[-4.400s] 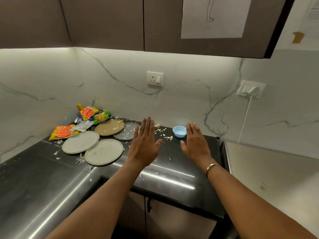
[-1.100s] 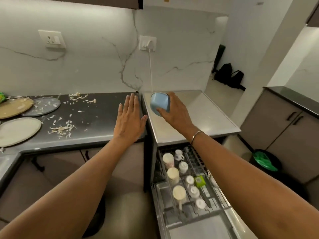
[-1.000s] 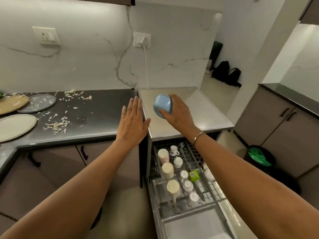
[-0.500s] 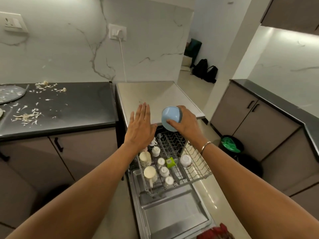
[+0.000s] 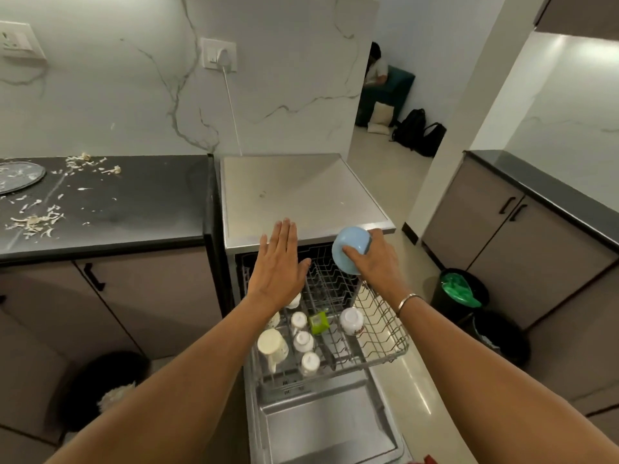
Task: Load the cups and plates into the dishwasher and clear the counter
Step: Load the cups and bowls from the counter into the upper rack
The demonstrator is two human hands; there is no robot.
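– Pale-blue small round bowl (image 5: 351,251): who is holding it, and where?

– The person's right hand (image 5: 376,266) is gripping it, thumb lying across the outer wall and fingers curling round the far side. The bowl is tipping so that its rounded outside is facing the camera. It is hanging in the air over the back of the pulled-out grey wire rack (image 5: 382,333), just below the front lip of the open stainless-steel dishwasher (image 5: 301,192).

– And the left hand (image 5: 279,266)?

– It is hovering flat just beside the bowl, palm down, fingers straight and close together, holding nothing, over the rack's left side.

– What is sitting in the rack?

– Small white cups (image 5: 303,341) are standing upside down in the left half, next to a tall cream mug (image 5: 273,344). A small green piece (image 5: 318,323) is lying near the middle, and an upturned white patterned bowl (image 5: 351,321) is resting just right of it.

– And the desk?

– The dark stone desk (image 5: 134,202), left of the dishwasher, is carrying a round grey plate (image 5: 18,175) at the frame's edge and a scatter of pale food scraps (image 5: 33,222). The steel dishwasher door (image 5: 328,426) is lying open below the rack, and a black bin with a green liner (image 5: 460,289) is standing on the floor to the right.
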